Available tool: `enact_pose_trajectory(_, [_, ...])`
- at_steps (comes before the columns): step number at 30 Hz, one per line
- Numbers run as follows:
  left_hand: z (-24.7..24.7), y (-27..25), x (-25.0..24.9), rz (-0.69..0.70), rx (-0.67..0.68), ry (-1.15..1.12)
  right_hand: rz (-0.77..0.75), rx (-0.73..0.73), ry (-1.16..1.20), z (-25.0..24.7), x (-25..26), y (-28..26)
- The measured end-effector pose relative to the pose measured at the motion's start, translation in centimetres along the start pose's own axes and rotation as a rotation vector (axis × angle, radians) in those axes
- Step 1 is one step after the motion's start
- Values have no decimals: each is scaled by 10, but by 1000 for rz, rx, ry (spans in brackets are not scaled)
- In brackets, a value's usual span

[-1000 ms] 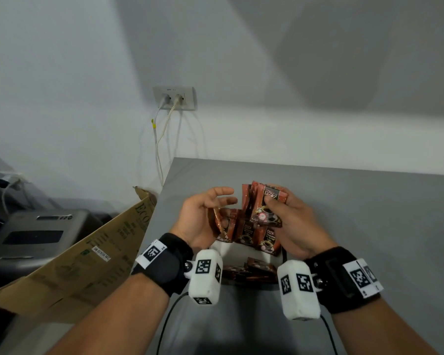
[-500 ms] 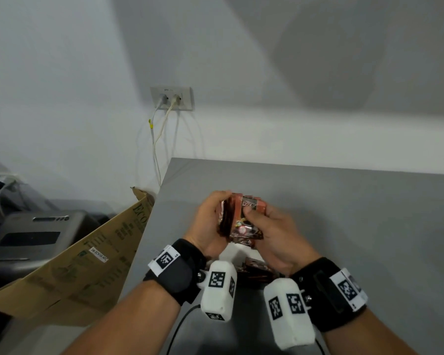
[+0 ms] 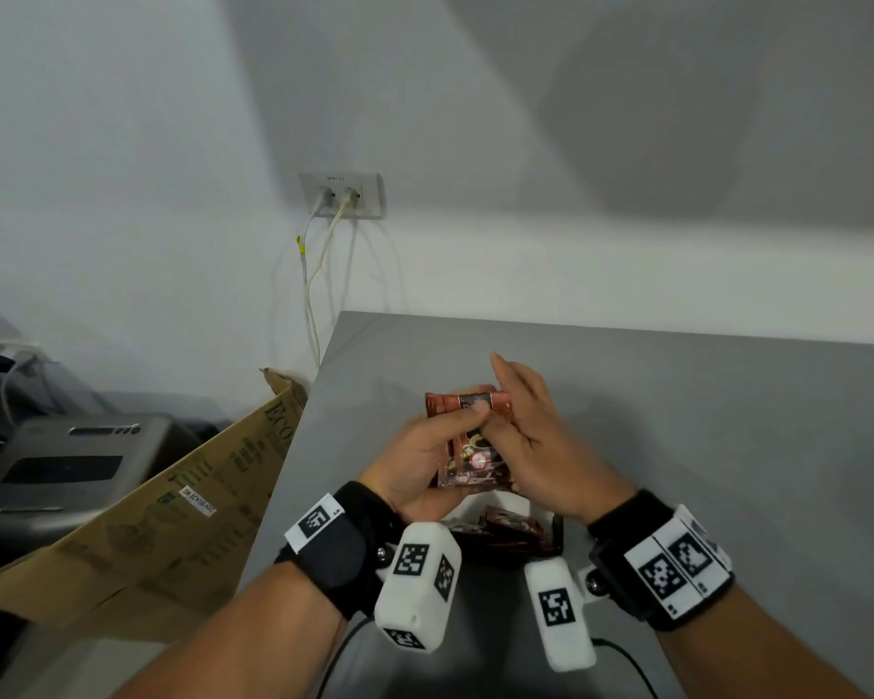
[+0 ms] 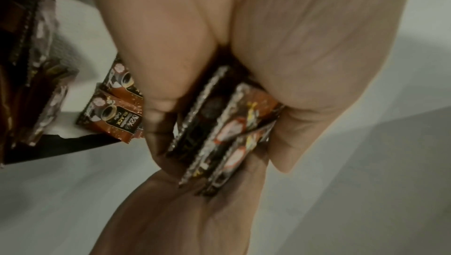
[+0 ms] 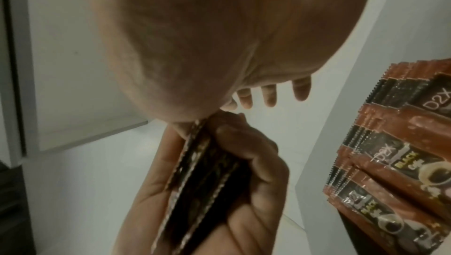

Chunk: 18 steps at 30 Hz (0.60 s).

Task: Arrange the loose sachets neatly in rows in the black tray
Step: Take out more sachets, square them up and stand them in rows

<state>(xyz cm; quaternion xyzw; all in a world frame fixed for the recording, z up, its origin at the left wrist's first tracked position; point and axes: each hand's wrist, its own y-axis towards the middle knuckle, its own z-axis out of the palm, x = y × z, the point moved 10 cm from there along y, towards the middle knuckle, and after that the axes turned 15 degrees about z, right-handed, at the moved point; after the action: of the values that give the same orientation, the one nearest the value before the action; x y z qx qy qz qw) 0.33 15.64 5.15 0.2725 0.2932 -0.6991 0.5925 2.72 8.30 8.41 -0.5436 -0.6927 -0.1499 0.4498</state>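
A stack of several brown-red coffee sachets (image 3: 468, 438) is held upright above the grey table. My left hand (image 3: 450, 428) grips it, thumb across the front. The left wrist view shows the stack (image 4: 219, 124) edge-on between fingers and palm. My right hand (image 3: 523, 411) lies against the stack's right side with straight fingers (image 5: 268, 93) pointing away. Under both hands is the black tray (image 3: 557, 529), mostly hidden, with sachets (image 3: 510, 534) in it. A neat overlapping row of sachets (image 5: 402, 153) shows in the right wrist view. Two more sachets (image 4: 114, 112) lie behind the tray wall (image 4: 61, 143).
The table (image 3: 702, 421) ends in an edge at the left. A tilted cardboard box (image 3: 172, 502) leans beside it, with a grey machine (image 3: 72, 461) behind. A wall socket (image 3: 341, 194) with hanging cables is at the back. A black cable (image 3: 621, 653) runs near my wrists.
The fanned sachets in my right hand were pushed together into one stack. My left hand now grips the stack, and my right fingers have straightened against its side.
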Motion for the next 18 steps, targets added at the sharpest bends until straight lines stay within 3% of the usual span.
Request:
enact_pose_trajectory(2, [4, 2, -5, 14, 24, -25, -13, -7, 210, -11, 6, -5])
enact_pose_trajectory(4, [2, 4, -10, 38, 9, -38, -78, -43, 250, -23, 16, -15])
enact_pose_trajectory(5, [0, 5, -12, 44, -1, -26, -117, -38, 157, -24, 24, -19])
enact_pose_trajectory(8, [-1, 6, -13, 33, -12, 44, -210, -7, -407, -5, 45, -30])
enact_pose_trajectory(10, [1, 5, -11, 52, -12, 80, -268, -64, -554, 3, 51, -27])
enact_pose_trajectory(13, [7, 1, -10, 56, 4, 65, -274, -120, -472, -1, 47, -19])
enact_pose_trajectory(18, [4, 1, -8, 43, -6, 94, -278, -46, -379, 6, 44, -17])
